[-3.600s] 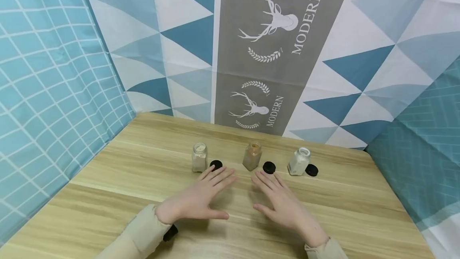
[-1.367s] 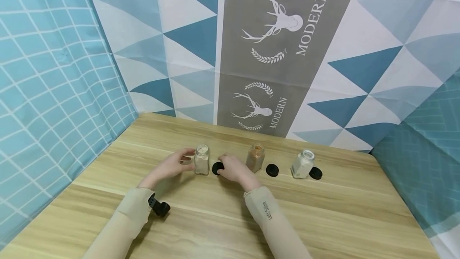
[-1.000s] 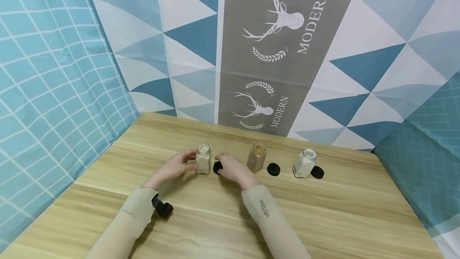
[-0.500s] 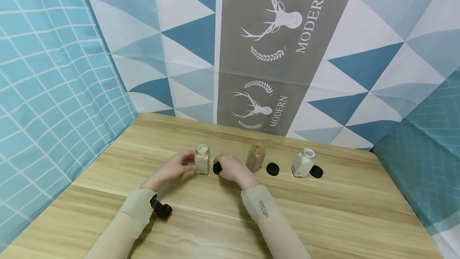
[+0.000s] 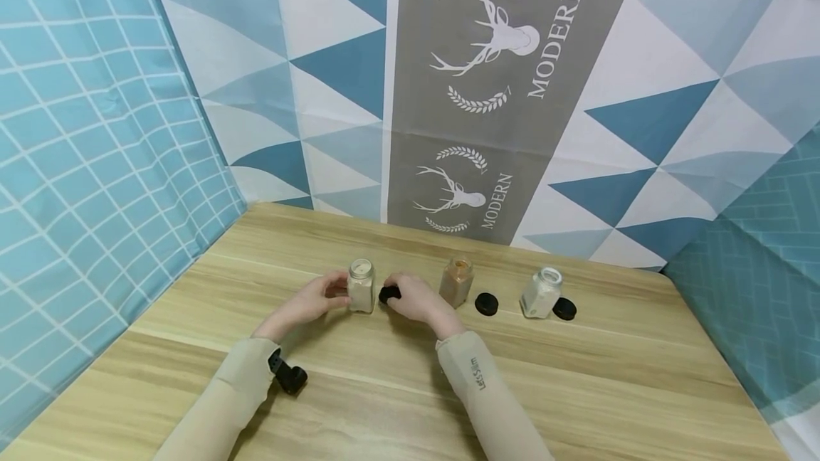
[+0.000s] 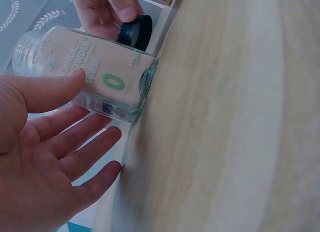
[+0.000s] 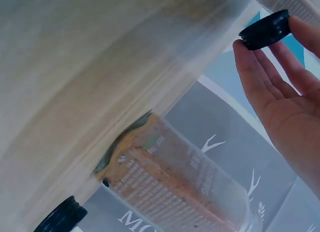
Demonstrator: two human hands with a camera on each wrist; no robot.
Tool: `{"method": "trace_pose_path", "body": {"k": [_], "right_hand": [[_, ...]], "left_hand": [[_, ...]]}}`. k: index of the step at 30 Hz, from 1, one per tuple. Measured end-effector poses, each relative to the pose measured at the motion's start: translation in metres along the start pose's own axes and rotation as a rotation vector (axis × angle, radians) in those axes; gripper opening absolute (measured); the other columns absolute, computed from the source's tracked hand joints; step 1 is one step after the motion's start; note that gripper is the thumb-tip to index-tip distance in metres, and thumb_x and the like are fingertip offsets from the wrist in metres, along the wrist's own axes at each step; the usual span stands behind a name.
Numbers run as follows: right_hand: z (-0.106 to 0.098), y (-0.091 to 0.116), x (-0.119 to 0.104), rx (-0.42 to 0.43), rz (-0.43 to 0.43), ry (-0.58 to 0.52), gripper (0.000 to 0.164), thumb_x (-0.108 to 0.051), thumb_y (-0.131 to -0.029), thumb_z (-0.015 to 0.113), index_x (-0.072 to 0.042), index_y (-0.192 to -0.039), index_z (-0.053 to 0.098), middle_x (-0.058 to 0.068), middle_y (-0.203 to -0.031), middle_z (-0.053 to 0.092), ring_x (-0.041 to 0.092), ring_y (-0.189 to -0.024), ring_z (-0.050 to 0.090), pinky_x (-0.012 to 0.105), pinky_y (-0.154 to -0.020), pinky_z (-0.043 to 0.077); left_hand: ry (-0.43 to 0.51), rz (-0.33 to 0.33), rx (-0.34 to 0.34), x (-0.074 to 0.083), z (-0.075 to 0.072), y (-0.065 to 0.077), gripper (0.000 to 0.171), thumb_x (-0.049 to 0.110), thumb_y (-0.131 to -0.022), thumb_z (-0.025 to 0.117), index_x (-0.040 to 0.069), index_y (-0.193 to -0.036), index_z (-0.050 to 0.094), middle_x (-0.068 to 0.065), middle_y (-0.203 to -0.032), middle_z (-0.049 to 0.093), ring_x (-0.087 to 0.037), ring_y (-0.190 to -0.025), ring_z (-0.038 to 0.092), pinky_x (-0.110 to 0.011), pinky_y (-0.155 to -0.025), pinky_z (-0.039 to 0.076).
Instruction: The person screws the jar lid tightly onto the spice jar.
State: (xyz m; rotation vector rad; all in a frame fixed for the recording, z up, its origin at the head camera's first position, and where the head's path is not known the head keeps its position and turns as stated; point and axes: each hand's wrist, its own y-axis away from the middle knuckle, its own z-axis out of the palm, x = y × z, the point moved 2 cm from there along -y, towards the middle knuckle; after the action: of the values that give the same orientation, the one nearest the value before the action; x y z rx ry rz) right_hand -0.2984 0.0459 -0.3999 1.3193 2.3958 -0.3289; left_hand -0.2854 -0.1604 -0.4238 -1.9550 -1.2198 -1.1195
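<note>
So the person's got both hands going here. The onion powder jar (image 5: 361, 294) is standing upright and uncapped on the wood-grain bench (image 5: 359, 390), leftmost of three. The left hand (image 5: 314, 297) is cupping it loosely from the side: the thumb is lying along the glass, the nearest fingers are reaching around it, and the others are just spreading out. The right hand (image 5: 413, 297) is curling in and pinching a black lid (image 5: 388, 294) between thumb and fingertips, just beside that jar. Can't really tell if the lid is clearing the wood.

Next along, an orange-brown powder jar (image 5: 457, 283) is standing with its mouth open, and a second lid (image 5: 486, 304) is lying near it. Farther right, a white powder jar (image 5: 542, 294) is also standing uncapped, with a third lid (image 5: 565, 309) sitting right next to it. Some black gadget (image 5: 291, 379) is poking out at the left cuff, and a deer-print MODERN panel (image 5: 410, 84) is hanging behind everything.
</note>
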Motion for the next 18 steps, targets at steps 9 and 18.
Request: {"method": "trace_pose_path", "body": {"k": [9,18], "right_hand": [[-0.014,0.000,0.001,0.121,-0.001,-0.147,0.032,-0.015,-0.090,0.054,-0.002,-0.119,0.055,0.015,-0.116,0.059,0.027,-0.107,0.056,0.041,-0.091,0.046],[-0.021,-0.001,-0.003,0.214,0.009,-0.241,0.035,-0.015,-0.092,0.052,-0.001,-0.124,0.051,0.015,-0.118,0.058,0.025,-0.103,0.059,0.034,-0.089,0.048]], "left_hand": [[-0.007,0.022,-0.004,0.001,-0.001,0.000,0.055,0.014,-0.086,0.060,-0.010,-0.130,0.037,-0.027,-0.125,0.049,-0.039,-0.114,0.049,-0.050,-0.099,0.037],[0.020,0.017,-0.027,-0.001,-0.001,-0.002,0.059,0.016,-0.086,0.061,-0.010,-0.132,0.035,-0.029,-0.128,0.045,-0.040,-0.115,0.048,-0.047,-0.098,0.040]]}}
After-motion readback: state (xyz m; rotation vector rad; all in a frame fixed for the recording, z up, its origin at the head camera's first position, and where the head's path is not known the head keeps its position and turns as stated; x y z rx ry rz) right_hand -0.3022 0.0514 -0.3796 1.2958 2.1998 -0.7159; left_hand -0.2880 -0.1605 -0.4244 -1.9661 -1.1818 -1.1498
